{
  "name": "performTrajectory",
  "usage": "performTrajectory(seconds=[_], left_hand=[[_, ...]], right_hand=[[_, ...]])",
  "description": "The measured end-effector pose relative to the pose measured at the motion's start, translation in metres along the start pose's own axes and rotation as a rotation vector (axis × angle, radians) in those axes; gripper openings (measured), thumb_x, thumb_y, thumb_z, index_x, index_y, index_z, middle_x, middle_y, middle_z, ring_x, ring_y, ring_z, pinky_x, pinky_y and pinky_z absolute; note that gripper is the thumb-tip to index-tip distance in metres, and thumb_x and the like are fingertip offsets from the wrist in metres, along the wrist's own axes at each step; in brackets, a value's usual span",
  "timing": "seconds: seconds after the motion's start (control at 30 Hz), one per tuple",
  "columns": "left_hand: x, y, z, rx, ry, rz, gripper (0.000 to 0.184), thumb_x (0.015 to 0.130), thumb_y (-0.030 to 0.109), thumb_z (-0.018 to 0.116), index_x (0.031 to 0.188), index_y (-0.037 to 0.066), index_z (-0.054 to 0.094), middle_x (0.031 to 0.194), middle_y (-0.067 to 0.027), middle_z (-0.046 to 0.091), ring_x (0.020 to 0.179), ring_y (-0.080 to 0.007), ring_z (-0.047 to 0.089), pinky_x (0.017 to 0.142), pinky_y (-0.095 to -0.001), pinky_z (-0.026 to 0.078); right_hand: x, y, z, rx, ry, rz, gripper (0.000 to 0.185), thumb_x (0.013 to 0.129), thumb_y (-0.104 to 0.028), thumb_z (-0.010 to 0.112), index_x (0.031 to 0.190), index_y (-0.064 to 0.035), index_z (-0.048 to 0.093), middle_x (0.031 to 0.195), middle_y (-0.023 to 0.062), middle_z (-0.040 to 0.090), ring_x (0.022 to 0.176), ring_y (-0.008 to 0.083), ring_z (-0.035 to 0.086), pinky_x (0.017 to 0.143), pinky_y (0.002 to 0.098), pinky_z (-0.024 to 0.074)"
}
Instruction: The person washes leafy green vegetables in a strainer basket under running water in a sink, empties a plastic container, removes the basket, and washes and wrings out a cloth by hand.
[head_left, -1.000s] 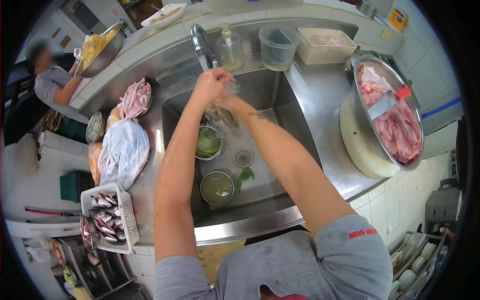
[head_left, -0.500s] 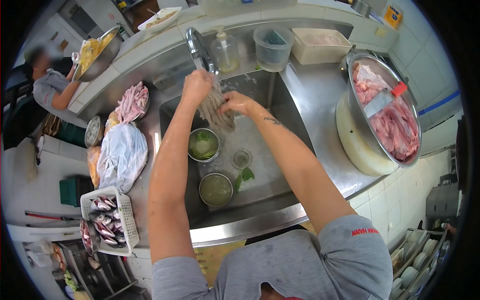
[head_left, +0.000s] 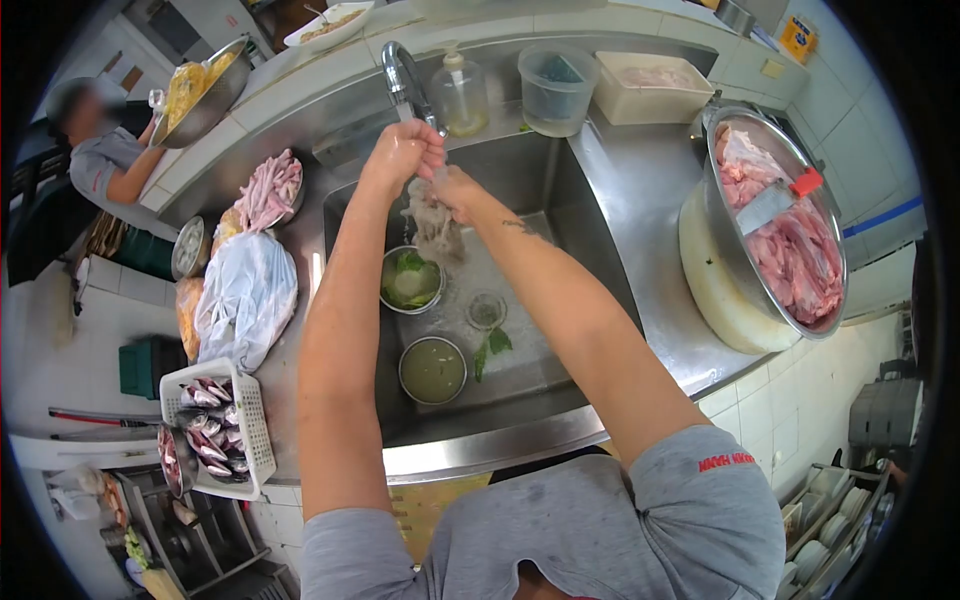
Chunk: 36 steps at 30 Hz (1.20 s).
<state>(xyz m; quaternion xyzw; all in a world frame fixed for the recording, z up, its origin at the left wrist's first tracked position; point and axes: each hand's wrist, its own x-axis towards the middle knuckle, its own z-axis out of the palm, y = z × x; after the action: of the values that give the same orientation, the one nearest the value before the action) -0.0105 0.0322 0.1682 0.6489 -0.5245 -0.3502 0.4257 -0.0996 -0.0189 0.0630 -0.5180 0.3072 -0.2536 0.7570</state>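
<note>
Under the tap (head_left: 402, 75), my left hand (head_left: 402, 155) is closed on the upper end of a limp, wet, grey-brown piece that looks like a cloth (head_left: 435, 232). Just below it, my right hand (head_left: 456, 194) is wrapped round the same cloth, and its lower end hangs over the sink (head_left: 530, 300). Beneath the cloth stands a metal bowl (head_left: 412, 280) with green leaves in water. Nearer to me, another metal bowl (head_left: 432, 370) holds cloudy greenish liquid. Loose green leaves (head_left: 492, 350) lie by the drain (head_left: 486, 311).
A soap bottle (head_left: 460, 95) and a clear tub (head_left: 555, 90) stand behind the sink. At right, a large metal bowl (head_left: 715, 150) holds raw meat and a red-handled cleaver (head_left: 768, 205). At left are a plastic bag (head_left: 245, 300) and a fish basket (head_left: 258, 440). Another person (head_left: 105, 150) stands beyond.
My right hand has moved up and left, close to my left hand. The cloth, spread out before, is now gathered and bunched between both hands.
</note>
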Motion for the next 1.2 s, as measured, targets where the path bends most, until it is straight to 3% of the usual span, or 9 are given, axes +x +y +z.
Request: performTrajectory(seconds=[0.23,0.33,0.47,0.5,0.6,0.73,0.83,0.93,1.2], left_hand=[[-0.028,-0.020,0.009,0.056,0.117,-0.213,0.028,0.081,0.020,0.055,0.099,0.000,0.061,0.089,-0.0085,0.062,0.075,-0.0190,0.055,0.072,-0.0287,0.041],[-0.021,-0.032,0.011,0.279,-0.014,-0.018,0.031,0.082,0.027,0.057,0.090,-0.002,0.062,0.082,-0.0071,0.061,0.073,-0.0184,0.053,0.070,-0.0284,0.041],[-0.006,-0.019,0.007,0.454,0.066,0.052,0.030,0.080,0.028,0.059,0.081,-0.002,0.060,0.069,-0.0050,0.056,0.067,-0.0187,0.050,0.067,-0.0308,0.041],[-0.008,-0.021,0.009,0.470,0.037,0.080,0.028,0.080,0.027,0.059,0.081,-0.001,0.060,0.069,-0.0044,0.056,0.066,-0.0179,0.050,0.065,-0.0305,0.041],[-0.008,-0.005,0.015,0.480,-0.118,0.057,0.024,0.079,0.025,0.059,0.081,0.002,0.062,0.069,-0.0027,0.055,0.064,-0.0153,0.049,0.061,-0.0290,0.042],[-0.023,0.026,0.023,0.223,-0.242,-0.086,0.014,0.079,0.014,0.054,0.085,0.003,0.062,0.076,-0.0042,0.058,0.065,-0.0132,0.054,0.055,-0.0268,0.046],[0.005,0.009,0.008,-0.095,0.034,-0.065,0.014,0.077,0.002,0.046,0.085,-0.001,0.058,0.078,-0.0086,0.059,0.067,-0.0172,0.058,0.053,-0.0279,0.047],[0.003,0.005,0.006,-0.302,-0.088,-0.015,0.018,0.075,-0.001,0.046,0.087,-0.002,0.058,0.080,-0.0084,0.058,0.070,-0.0179,0.058,0.056,-0.0276,0.046],[-0.013,-0.021,0.006,0.256,-0.046,-0.049,0.036,0.070,0.013,0.055,0.102,-0.003,0.058,0.089,-0.0085,0.060,0.083,-0.0180,0.054,0.073,-0.0292,0.041]], right_hand=[[-0.031,-0.051,-0.014,0.053,-0.096,-0.169,0.026,0.070,0.005,0.048,0.095,0.0019,0.057,0.081,0.0064,0.056,0.068,0.0151,0.050,0.059,0.0270,0.0393],[-0.024,-0.040,-0.033,0.106,-0.038,-0.281,0.028,0.069,0.005,0.047,0.095,0.0000,0.057,0.082,0.0056,0.057,0.072,0.0152,0.051,0.063,0.0271,0.0404],[-0.023,-0.003,-0.050,-0.414,0.363,-0.380,0.029,0.068,-0.013,0.056,0.095,-0.0024,0.058,0.087,0.0096,0.060,0.083,0.0226,0.057,0.074,0.0307,0.0441],[-0.025,0.004,-0.056,-0.550,0.422,-0.268,0.038,0.070,-0.029,0.062,0.096,-0.0017,0.056,0.093,0.0126,0.060,0.088,0.0265,0.057,0.080,0.0356,0.0443],[-0.031,0.009,-0.056,0.303,0.094,0.473,0.046,0.073,-0.038,0.064,0.097,0.0010,0.055,0.097,0.0151,0.059,0.090,0.0290,0.057,0.081,0.0425,0.0452],[-0.020,0.017,-0.032,0.594,-0.095,0.101,0.029,0.082,-0.021,0.054,0.097,0.0049,0.052,0.090,0.0157,0.057,0.086,0.0309,0.058,0.078,0.0443,0.0481],[0.001,0.039,-0.038,-0.106,-0.118,-0.144,0.021,0.077,-0.004,0.048,0.097,0.0027,0.054,0.085,0.0119,0.056,0.078,0.0211,0.057,0.064,0.0357,0.0477],[0.013,0.039,-0.014,-0.066,0.006,-0.228,0.025,0.075,-0.002,0.048,0.099,0.0019,0.055,0.084,0.0109,0.056,0.071,0.0174,0.055,0.057,0.0317,0.0443],[-0.018,-0.029,-0.027,0.098,-0.094,-0.219,0.031,0.067,-0.002,0.049,0.096,0.0004,0.060,0.080,0.0061,0.056,0.073,0.0139,0.052,0.060,0.0256,0.0405]])
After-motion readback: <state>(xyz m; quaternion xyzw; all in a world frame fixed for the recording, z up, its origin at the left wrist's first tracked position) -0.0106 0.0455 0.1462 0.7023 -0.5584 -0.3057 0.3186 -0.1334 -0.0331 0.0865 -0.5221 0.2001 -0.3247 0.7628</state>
